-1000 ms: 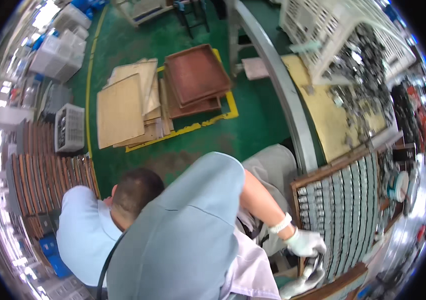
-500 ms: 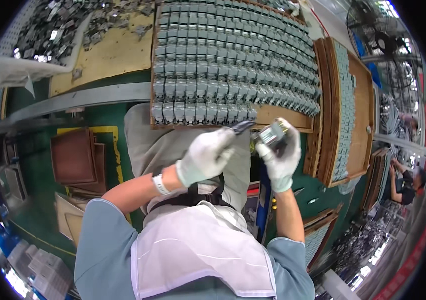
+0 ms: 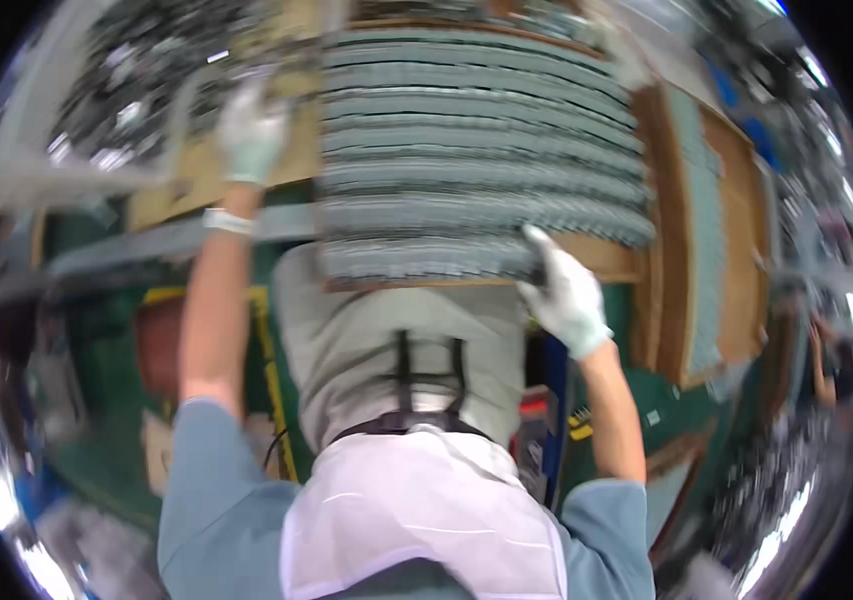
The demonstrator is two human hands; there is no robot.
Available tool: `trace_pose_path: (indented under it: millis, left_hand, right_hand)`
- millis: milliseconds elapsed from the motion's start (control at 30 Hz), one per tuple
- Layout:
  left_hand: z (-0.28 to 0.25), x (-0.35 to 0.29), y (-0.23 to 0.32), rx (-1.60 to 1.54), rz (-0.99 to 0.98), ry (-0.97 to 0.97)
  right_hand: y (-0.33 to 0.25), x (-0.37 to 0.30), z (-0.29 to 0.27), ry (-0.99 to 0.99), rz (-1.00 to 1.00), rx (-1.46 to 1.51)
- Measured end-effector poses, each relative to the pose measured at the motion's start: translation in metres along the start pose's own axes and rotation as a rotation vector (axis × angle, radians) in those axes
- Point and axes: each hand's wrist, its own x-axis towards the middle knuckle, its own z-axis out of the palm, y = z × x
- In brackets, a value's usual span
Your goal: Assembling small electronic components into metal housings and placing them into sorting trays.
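My left hand [image 3: 251, 130], in a white glove, is stretched out over the yellowish board beside the pile of small dark metal parts [image 3: 126, 95]. Motion smears its fingers, so whether it holds anything cannot be made out. At the front edge of the wooden tray [image 3: 601, 255], my gloved right hand [image 3: 566, 295] has its forefinger and thumb on either side of a grey block-shaped part [image 3: 534, 262]. That part sits at the right end of the front row of grey parts [image 3: 426, 258].
More wooden trays [image 3: 736, 240], one with grey parts, stand to the right. A metal rail [image 3: 126, 245] runs leftward from the tray. Brown panels [image 3: 161, 345] are on the green floor at left. Another person [image 3: 831, 365] is at far right.
My left hand has swung up and left from in front of the tray to the yellowish board. The right hand has brought the grey part to the front row's end. The view has shifted and blurred.
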Motion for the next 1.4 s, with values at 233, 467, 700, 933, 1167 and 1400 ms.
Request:
trace_pose_path:
  millis: [233, 467, 700, 933, 1167, 1400]
  left_hand:
    - [0.074, -0.012, -0.119, 0.196, -0.076, -0.357]
    - [0.040, -0.027, -0.027, -0.079, -0.128, -0.319]
    - [0.066, -0.037, -0.056, -0.013, 0.051, -0.337]
    - [0.035, -0.049, -0.053, 0.206, -0.062, -0.298]
    - [0.031, -0.044, -0.043, 0.024, 0.084, -0.331]
    - [0.019, -0.053, -0.037, 0.204, -0.242, -0.134]
  right_hand:
    - [0.016, -0.011, -0.054, 0.265, 0.022, -0.041]
    - [0.150, -0.085, -0.167, 0.585, 0.567, 0.813]
    - [0.348, 0.049, -0.139, -0.468, -0.382, 1.171]
    - [0.397, -0.011, -0.188, -0.540, -0.535, 0.843]
    - [0.374, -0.031, -0.203, -0.279, 0.148, -1.234]
    - [0.367, -0.044, -0.213, 0.394, 0.466, -0.040]
